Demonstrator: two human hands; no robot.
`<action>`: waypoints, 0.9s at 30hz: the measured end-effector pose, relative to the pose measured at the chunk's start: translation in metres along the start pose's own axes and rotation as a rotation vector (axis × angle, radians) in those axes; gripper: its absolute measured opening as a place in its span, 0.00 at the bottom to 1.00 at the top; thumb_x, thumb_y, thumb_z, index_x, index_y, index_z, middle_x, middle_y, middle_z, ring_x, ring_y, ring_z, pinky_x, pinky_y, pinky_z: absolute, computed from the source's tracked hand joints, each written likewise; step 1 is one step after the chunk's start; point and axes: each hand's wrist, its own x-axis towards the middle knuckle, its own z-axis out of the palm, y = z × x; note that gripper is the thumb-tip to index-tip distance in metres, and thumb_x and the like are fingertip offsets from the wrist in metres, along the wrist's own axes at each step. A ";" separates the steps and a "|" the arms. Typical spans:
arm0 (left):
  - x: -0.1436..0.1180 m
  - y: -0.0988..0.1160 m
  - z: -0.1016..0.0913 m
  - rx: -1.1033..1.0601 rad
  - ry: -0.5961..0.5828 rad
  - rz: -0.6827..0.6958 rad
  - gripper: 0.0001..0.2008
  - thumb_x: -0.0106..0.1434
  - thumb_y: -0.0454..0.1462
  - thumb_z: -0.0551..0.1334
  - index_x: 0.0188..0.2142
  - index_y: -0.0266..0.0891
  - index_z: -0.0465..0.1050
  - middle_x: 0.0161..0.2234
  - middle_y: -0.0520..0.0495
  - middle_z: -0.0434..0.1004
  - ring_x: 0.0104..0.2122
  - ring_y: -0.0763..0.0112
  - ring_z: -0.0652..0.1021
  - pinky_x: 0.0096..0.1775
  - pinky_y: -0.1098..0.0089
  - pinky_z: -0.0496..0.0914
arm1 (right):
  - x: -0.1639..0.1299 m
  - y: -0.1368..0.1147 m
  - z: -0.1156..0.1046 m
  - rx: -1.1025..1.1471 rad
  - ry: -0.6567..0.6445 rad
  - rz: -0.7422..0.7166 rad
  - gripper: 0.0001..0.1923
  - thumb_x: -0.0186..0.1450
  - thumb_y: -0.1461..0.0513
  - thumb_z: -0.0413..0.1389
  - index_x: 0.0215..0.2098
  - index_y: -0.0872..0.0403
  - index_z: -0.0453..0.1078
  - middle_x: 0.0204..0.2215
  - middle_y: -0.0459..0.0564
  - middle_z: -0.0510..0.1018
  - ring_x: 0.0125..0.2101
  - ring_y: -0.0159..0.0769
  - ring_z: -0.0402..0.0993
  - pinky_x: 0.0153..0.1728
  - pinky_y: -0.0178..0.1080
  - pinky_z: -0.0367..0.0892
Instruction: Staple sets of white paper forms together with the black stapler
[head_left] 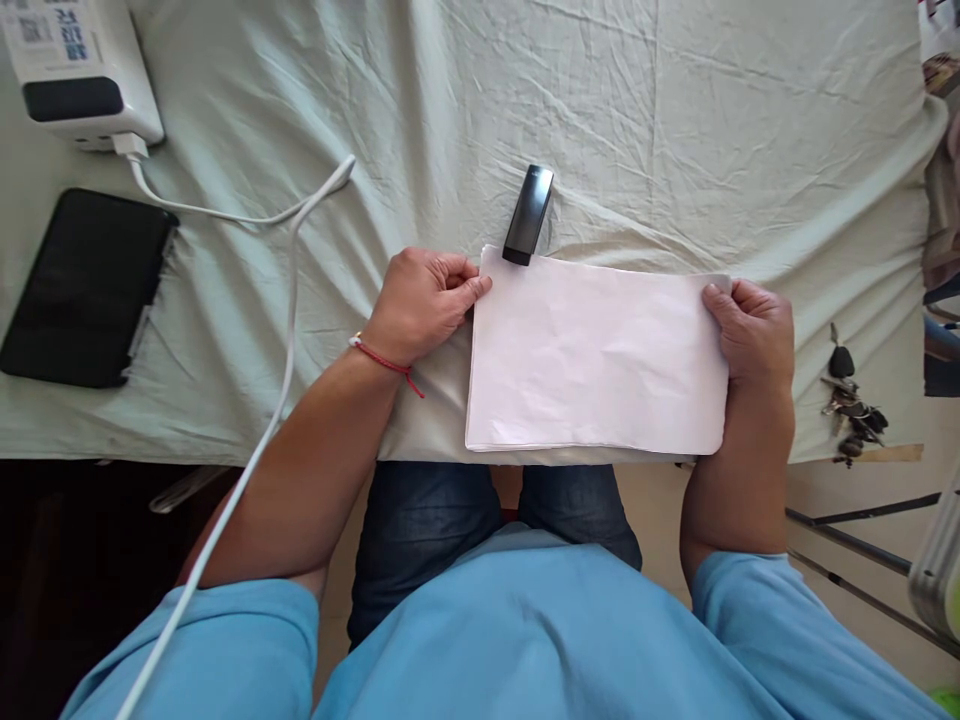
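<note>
A thin stack of white paper sheets lies at the table's front edge, slightly rippled, with layered edges along its bottom and left sides. My left hand pinches its upper left corner between thumb and fingers. At the upper right corner, my right hand grips the stack, thumb on top and fingers curled behind the edge. What looks like a small black stapler rests at a tilt against the sheets' top edge, its lower end overlapping the paper. Whether its jaws go around the paper is hidden from above.
A pale green cloth with folds covers the table. To the left are a black tablet-like slab and a white power bank. Its white cable runs down across my left forearm. A bunch of keys lies at the right edge.
</note>
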 end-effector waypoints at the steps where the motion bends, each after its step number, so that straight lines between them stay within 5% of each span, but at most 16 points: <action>1: 0.000 0.000 0.000 -0.002 -0.006 0.003 0.12 0.71 0.44 0.71 0.31 0.44 0.82 0.21 0.54 0.72 0.23 0.67 0.74 0.32 0.64 0.70 | 0.000 0.000 0.000 0.000 -0.007 0.004 0.17 0.63 0.49 0.81 0.32 0.47 0.82 0.28 0.45 0.79 0.30 0.35 0.64 0.31 0.41 0.60; 8: 0.000 0.000 -0.002 0.072 -0.005 0.054 0.18 0.74 0.46 0.66 0.27 0.47 0.74 0.20 0.54 0.68 0.25 0.66 0.71 0.35 0.60 0.67 | 0.002 -0.001 -0.003 -0.028 -0.030 0.017 0.21 0.64 0.45 0.81 0.33 0.47 0.81 0.28 0.45 0.77 0.29 0.35 0.64 0.32 0.43 0.61; 17: 0.009 -0.011 0.014 0.038 0.134 0.022 0.09 0.70 0.44 0.72 0.33 0.46 0.83 0.25 0.51 0.80 0.30 0.62 0.79 0.38 0.61 0.75 | 0.012 0.012 -0.010 -0.114 -0.017 -0.042 0.23 0.63 0.43 0.81 0.28 0.45 0.78 0.24 0.44 0.71 0.26 0.35 0.58 0.25 0.42 0.55; 23: 0.020 -0.008 0.002 0.205 0.017 0.125 0.14 0.64 0.43 0.75 0.24 0.49 0.79 0.21 0.49 0.81 0.30 0.56 0.82 0.39 0.58 0.75 | 0.012 0.011 -0.012 -0.146 -0.022 -0.055 0.21 0.63 0.45 0.80 0.26 0.45 0.79 0.22 0.44 0.71 0.25 0.35 0.56 0.22 0.39 0.53; 27: 0.020 -0.011 0.007 0.165 0.050 0.113 0.10 0.69 0.42 0.73 0.29 0.48 0.82 0.26 0.50 0.86 0.31 0.58 0.84 0.43 0.58 0.79 | 0.012 0.008 -0.012 -0.152 -0.026 -0.048 0.20 0.63 0.47 0.78 0.25 0.46 0.77 0.22 0.43 0.69 0.26 0.32 0.55 0.22 0.38 0.52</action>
